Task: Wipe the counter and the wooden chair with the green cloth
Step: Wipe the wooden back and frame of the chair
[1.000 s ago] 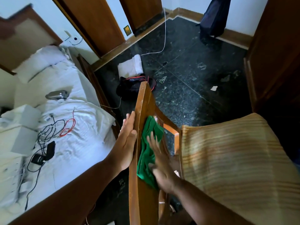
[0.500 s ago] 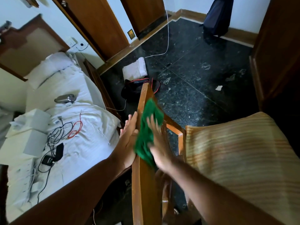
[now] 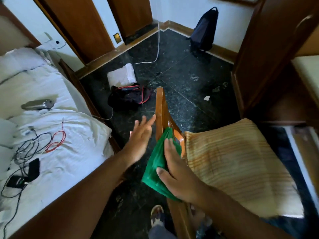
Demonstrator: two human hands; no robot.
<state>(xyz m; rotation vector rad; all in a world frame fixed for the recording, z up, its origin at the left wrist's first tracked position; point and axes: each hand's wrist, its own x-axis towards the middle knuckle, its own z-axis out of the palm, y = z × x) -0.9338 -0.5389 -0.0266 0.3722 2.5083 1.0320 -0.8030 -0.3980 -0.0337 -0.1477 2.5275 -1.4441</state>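
Note:
The wooden chair [image 3: 161, 107] stands in front of me, its curved backrest running away from me, with a striped tan seat cushion [image 3: 236, 163] to its right. My right hand [image 3: 176, 171] presses the green cloth [image 3: 155, 163] against the lower part of the backrest, fingers spread over the cloth. My left hand [image 3: 140, 137] hovers open just left of the backrest, fingers apart, its fingertips close to the wood. Its edges are blurred. The counter is at the right edge [image 3: 309, 69], only partly in view.
A bed [image 3: 51, 135] with white sheets, cables and a grey bottle fills the left side. A black bag [image 3: 127, 97] and a white folded towel [image 3: 121, 75] lie on the dark floor beyond the chair. A dark backpack [image 3: 203, 30] leans on the far wall. A wooden cupboard [image 3: 269, 49] stands at right.
My left hand has come off the backrest and moved left. My right hand has slid the green cloth down the backrest toward me. The view has shifted back.

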